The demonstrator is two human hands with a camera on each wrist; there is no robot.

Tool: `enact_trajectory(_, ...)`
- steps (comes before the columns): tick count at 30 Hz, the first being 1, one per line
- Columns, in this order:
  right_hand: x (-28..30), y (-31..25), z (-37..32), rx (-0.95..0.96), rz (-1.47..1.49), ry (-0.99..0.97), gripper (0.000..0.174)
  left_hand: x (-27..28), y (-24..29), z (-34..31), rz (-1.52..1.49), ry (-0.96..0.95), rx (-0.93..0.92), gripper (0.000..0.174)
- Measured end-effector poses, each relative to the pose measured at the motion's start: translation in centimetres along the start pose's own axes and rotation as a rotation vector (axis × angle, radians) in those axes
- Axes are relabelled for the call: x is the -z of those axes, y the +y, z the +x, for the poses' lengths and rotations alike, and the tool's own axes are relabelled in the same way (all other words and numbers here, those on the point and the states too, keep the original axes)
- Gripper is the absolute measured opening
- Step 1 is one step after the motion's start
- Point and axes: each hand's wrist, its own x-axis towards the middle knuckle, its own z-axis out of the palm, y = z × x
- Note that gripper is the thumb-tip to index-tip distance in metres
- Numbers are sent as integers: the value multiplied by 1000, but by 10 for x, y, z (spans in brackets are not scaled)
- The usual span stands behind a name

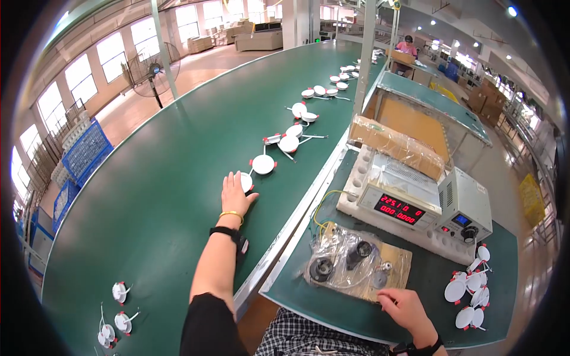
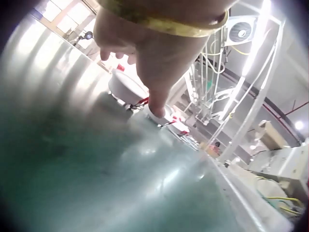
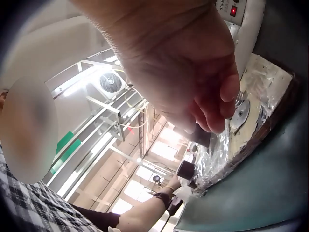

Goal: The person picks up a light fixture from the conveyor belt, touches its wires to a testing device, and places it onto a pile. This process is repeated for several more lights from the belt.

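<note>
While the long green desk (image 1: 178, 178) carries a line of white round lamps leading away from the person, the smaller desk (image 1: 356, 317) beside it bears a meter box (image 1: 401, 204) with red digits and, nearer, a plastic-wrapped wooden board (image 1: 401, 261). Over the long desk the left hand (image 1: 236, 196) is open, fingers extended and thumb spread about the nearest white lamp (image 1: 246, 182), though firm contact cannot be told; the right hand (image 1: 408, 310), empty with fingers loosely curled, hovers at the board's near edge, close to 2 black round fixtures (image 1: 321, 269).
</note>
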Motion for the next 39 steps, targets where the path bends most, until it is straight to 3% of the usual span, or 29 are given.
enact_trajectory(2, 1, -8, -2, -69, -9, -73, 18, -20, -3, 15, 74, 40, 24, 62)
enact_trajectory(3, -1, -5, -2, -57, -5, -75, 18, -26, -15, 21, 68, -69, 64, 57)
enact_trajectory(5, -6, 9, 2, -1, -31, -88, 18, -2, -14, 27, 29, -296, 181, 37)
enact_trajectory(6, -8, 12, 1, 62, -51, -102, 18, 14, -16, 21, -47, -299, 262, 30)
enact_trajectory(8, -9, -5, 7, 21, 9, -158, 19, 66, -14, 9, -233, -501, 430, 31)
enact_trajectory(10, -17, -20, 15, -8, 130, -198, 20, 99, -13, -35, -1171, -562, 650, 31)
enact_trajectory(13, -41, -31, 30, 89, 303, -140, 24, 156, 46, -94, -1587, -757, 648, 35)
enact_trajectory(14, -44, -42, 32, 33, 418, -162, 28, 167, 68, -112, -1670, -820, 662, 38)
enact_trajectory(18, -45, -59, 37, 77, 699, -73, 38, 168, 141, -171, -1969, -1238, 560, 46)
enact_trajectory(24, -14, -35, -7, 7, 805, 118, 28, 149, 200, -196, -1980, -1537, 480, 54)
enact_trajectory(25, -8, -31, -14, -8, 740, 137, 26, 145, 204, -191, -1876, -1394, 355, 53)
enact_trajectory(26, -4, -28, -21, -22, 675, 154, 24, 145, 209, -186, -1588, -1176, 280, 48)
enact_trajectory(28, -3, -25, -31, -44, 717, 177, 21, 156, 235, -172, -1307, -694, -137, 44)
enact_trajectory(29, -6, -24, -35, -63, 643, 188, 19, 160, 247, -165, -1311, -691, -152, 44)
enact_trajectory(31, -8, -24, -40, -38, 485, 202, 17, 167, 264, -152, -1012, -284, -639, 44)
enact_trajectory(34, -12, -18, -45, 0, 466, 237, 17, 169, 276, -148, -1003, -189, -771, 38)
enact_trajectory(39, -18, -20, -47, -19, 494, 281, 16, 163, 275, -154, -913, -92, -726, 28)
